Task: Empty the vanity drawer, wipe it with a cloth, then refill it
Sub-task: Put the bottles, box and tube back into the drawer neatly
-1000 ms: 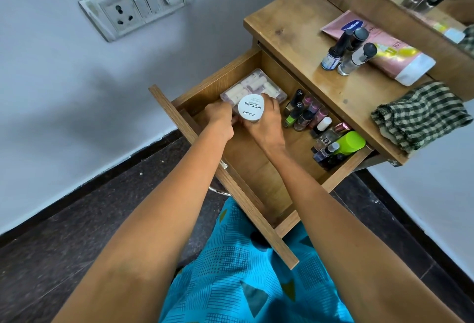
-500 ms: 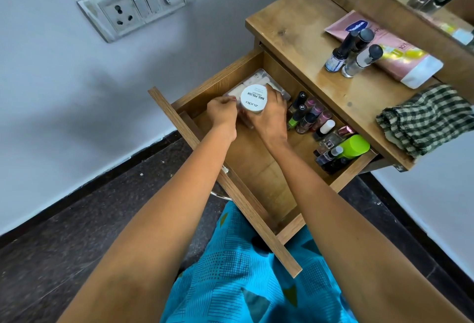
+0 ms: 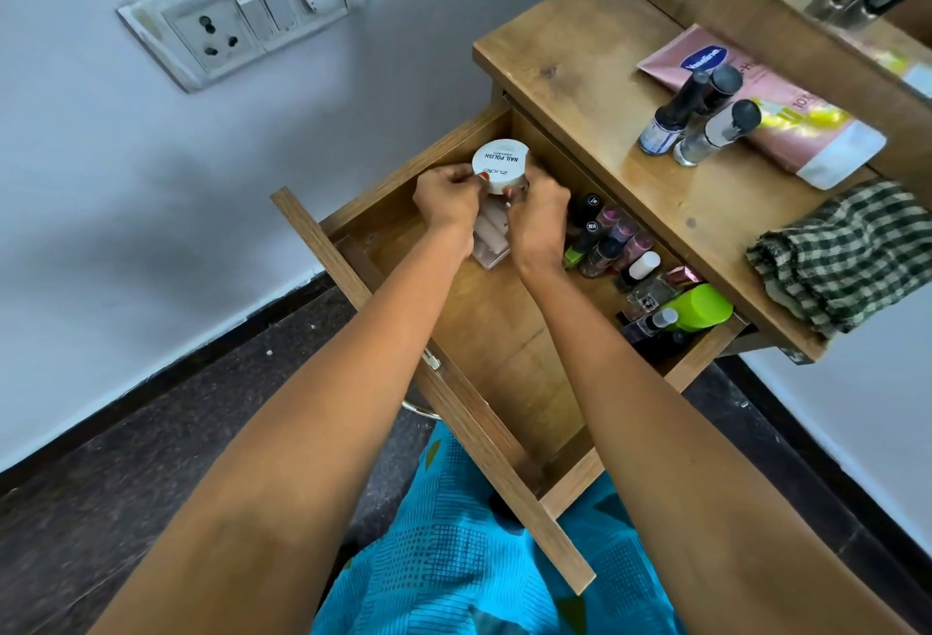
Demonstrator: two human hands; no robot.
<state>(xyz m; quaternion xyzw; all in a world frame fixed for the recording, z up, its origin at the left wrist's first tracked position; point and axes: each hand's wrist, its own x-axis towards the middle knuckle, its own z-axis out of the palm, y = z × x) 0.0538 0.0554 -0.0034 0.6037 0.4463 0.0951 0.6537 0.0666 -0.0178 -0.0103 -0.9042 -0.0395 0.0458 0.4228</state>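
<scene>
Far left corner of the open wooden drawer (image 3: 504, 332): left grip (image 3: 446, 200) and right grip (image 3: 539, 210) each pinch a round white tin (image 3: 500, 165) marked nail polish, a clear plastic box (image 3: 491, 238) just beneath it. Emptying, I'd say, and not finished: small varnish bottles (image 3: 610, 241) line the right side. Next calls for a level lift onto the wooden table (image 3: 580, 74), near the green checked cloth (image 3: 837, 256).

In the open drawer (image 3: 504, 342), the left grip (image 3: 446, 203) and right grip (image 3: 539, 221) pinch a round white jar (image 3: 500, 164) from either side, above a clear box (image 3: 491, 238). At their 3 o'clock, small bottles (image 3: 613, 241) line the drawer wall. At 2 o'clock, a checked cloth (image 3: 842, 256) lies on the desk (image 3: 570, 59).
</scene>
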